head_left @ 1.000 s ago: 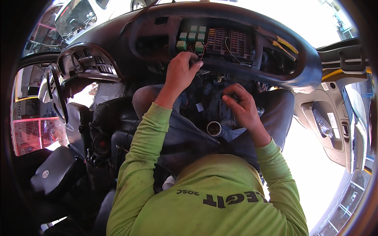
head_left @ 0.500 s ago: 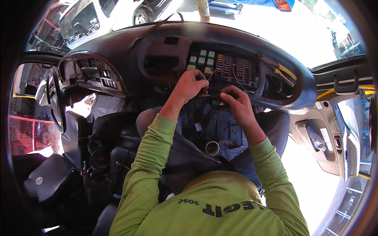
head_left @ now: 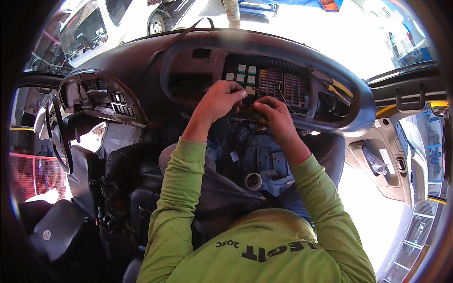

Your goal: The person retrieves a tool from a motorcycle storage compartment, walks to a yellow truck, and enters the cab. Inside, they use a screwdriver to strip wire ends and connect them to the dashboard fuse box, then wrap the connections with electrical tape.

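My left hand [head_left: 221,103] is closed in a pinch at the lower edge of an open fuse panel [head_left: 285,88] in the dashboard. A thin reddish wire [head_left: 255,89] sticks out past its thumb and fingertip. Close beside it on the right, my right hand [head_left: 275,116] pinches thumb and forefinger together. Whatever lies between those fingertips is too small and dark to name. Just above my left hand, several green-and-white relays [head_left: 241,73] sit in the panel. A thin pale wire [head_left: 283,95] loops across the rows of coloured fuses.
Yellow-handled pliers [head_left: 340,90] lie in the dash recess at the right. A white cup [head_left: 253,181] stands low between my legs. The steering wheel [head_left: 60,134] and instrument cluster [head_left: 101,97] are at the left. An open door [head_left: 384,160] is on the right.
My right hand has moved left, closer to my left hand. The whole view has shifted slightly. My left hand keeps its pinch beside the relays.
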Tool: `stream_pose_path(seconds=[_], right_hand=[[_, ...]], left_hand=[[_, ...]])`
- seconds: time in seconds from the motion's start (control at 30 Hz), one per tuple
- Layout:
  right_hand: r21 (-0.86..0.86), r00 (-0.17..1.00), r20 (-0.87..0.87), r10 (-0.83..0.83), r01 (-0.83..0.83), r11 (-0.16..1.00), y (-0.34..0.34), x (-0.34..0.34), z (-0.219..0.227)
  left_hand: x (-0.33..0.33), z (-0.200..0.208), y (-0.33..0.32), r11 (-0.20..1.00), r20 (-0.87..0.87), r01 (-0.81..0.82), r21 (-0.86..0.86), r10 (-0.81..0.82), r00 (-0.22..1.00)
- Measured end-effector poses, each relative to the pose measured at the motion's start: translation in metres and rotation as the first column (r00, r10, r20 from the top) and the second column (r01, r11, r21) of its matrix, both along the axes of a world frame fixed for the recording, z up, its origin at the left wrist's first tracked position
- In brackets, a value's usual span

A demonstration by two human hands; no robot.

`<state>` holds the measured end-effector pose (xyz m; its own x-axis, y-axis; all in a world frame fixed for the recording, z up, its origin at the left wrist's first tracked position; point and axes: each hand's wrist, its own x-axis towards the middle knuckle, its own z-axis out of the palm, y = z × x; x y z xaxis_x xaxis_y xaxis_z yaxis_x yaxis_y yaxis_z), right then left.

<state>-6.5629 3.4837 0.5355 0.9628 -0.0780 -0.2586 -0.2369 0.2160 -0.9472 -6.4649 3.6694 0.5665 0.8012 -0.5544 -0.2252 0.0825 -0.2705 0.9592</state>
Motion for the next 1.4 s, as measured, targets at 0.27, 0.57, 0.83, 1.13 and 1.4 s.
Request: stream_pose_path(seconds=[0.27, 0.57, 0.83, 1.13, 1.4], right_hand=[[0.084, 0.996, -0.050, -0.067, 0.071, 0.994, 0.015, 0.011, 0.004], [0.054, 0.992, -0.084, -0.098, 0.103, 0.993, 0.021, 0.012, 0.004], [0.098, 0.988, -0.057, -0.146, 0.152, 0.984, 0.023, 0.014, 0.001], [0.145, 0.983, -0.056, -0.176, 0.183, 0.972, 0.023, 0.013, 0.002], [-0.018, 0.978, -0.046, -0.202, 0.201, 0.979, 0.023, 0.017, -0.008]], left_hand=[[-0.018, -0.009, 0.013, 1.000, 0.053, -0.003, -0.013, 0.003, 0.999], [-0.015, -0.014, 0.013, 1.000, 0.053, -0.004, -0.020, 0.005, 0.999], [-0.013, -0.016, 0.009, 0.998, 0.072, -0.018, -0.068, 0.023, 0.997], [-0.011, -0.016, 0.006, 0.993, 0.099, 0.009, -0.118, 0.003, 0.995], [0.015, -0.008, -0.005, 0.997, 0.030, 0.042, -0.071, -0.040, 0.999]])
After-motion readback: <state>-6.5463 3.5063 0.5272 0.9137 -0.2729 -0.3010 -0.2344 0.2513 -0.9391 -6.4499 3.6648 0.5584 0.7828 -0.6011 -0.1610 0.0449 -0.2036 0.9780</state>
